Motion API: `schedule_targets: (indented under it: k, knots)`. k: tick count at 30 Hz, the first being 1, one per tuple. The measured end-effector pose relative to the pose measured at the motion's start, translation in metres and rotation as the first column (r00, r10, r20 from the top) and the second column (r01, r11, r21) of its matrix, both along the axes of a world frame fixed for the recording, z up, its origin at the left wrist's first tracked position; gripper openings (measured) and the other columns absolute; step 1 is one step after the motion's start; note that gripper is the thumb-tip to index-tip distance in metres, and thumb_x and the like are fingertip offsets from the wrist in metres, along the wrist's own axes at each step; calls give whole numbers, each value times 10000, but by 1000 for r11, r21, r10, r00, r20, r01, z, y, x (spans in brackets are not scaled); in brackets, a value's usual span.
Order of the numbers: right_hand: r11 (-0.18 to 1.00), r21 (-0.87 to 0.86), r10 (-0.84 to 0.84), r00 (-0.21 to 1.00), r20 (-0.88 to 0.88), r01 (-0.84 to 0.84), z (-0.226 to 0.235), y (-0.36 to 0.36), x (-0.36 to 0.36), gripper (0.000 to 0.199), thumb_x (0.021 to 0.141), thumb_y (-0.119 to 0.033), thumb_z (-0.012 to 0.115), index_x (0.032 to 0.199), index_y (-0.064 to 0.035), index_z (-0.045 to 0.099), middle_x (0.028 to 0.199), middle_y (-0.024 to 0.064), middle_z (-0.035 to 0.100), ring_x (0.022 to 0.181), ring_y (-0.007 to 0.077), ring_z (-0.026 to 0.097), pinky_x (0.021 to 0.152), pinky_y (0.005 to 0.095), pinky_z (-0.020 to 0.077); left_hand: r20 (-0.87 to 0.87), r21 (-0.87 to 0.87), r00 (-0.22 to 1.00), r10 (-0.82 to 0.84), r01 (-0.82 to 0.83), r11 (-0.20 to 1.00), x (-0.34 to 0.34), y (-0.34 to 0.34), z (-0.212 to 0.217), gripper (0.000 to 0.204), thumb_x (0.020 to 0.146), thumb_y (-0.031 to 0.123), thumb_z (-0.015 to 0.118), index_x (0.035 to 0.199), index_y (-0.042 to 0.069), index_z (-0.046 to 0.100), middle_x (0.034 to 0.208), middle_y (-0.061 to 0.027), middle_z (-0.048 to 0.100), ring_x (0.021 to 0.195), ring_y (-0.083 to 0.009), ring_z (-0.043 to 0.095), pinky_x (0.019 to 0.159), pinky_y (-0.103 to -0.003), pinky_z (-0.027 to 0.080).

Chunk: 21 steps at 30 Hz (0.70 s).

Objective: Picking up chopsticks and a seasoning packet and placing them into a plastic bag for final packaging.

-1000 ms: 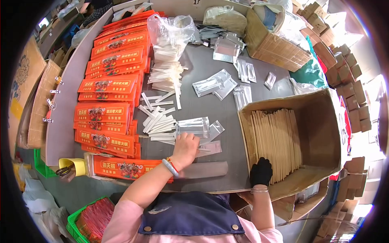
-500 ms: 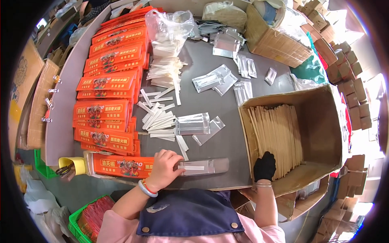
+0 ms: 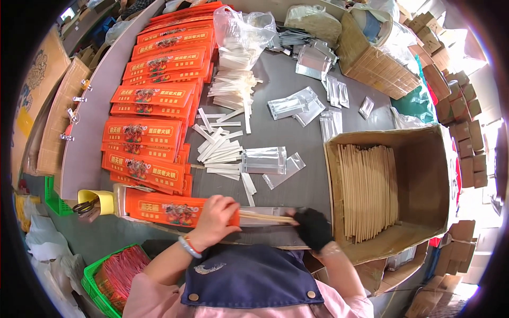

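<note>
At the far left, a yellow cup (image 3: 101, 200) with dark-handled tools is stood on the worktop (image 3: 297, 114). Beside it, orange sleeves (image 3: 154, 100) are stacked in overlapping rows running away from the person; more than ten are visible, and an exact count cannot be made.

One orange sleeve (image 3: 169, 208) is laid nearest the person, its long axis left to right. The left hand (image 3: 214, 220) is pressed on its right end, fingers curled down over the mouth. A pair of chopsticks (image 3: 265, 217) is laid along the same axis, with a clear wrapper (image 3: 270, 212) lying under it. One tip is met at the left fingers and the other end is pinched in the black-gloved right hand (image 3: 314, 229), fingers closed narrowly on it. The chopsticks thus lie between the hands, in line with the sleeve opening, with the sleeve to their left; the left hand is the nearer to that opening.

Further back, white paper sticks (image 3: 220, 151) are scattered in loose piles, too many to count. One stack of clear bags (image 3: 264, 160) is set beside them.

At the right, one open carton (image 3: 424, 159) holds a dense row of chopsticks (image 3: 368, 191), uncounted.
</note>
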State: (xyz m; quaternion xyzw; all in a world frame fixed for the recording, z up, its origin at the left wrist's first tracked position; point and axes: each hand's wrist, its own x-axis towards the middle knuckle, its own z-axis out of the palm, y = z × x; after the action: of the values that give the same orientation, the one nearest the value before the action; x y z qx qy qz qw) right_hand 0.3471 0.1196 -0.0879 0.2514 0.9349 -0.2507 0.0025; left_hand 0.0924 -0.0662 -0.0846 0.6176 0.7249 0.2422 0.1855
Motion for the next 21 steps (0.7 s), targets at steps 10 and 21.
schedule_targets:
  k: [10,21]
  knots:
    - [779,-620,-374,864,-338,95,-42,-51,-59,391,780,-37,706,1133,-32,540,965,154,600,896,322,615,804,394,507,-53,21,998,-26,27,999,22,31,1,711,590,219,852,1226,54,582,1188,-82,562,1092,-300,507,937,-438,419]
    - [972,48,-212,948,-235,230,26,5,-21,589,639,-404,832,1073,-81,598,1007,92,612,938,316,584,850,443,406,-165,-74,943,-288,279,957,-88,55,84,169,762,115,620,925,100,662,1090,-134,569,1060,-337,524,851,-463,454]
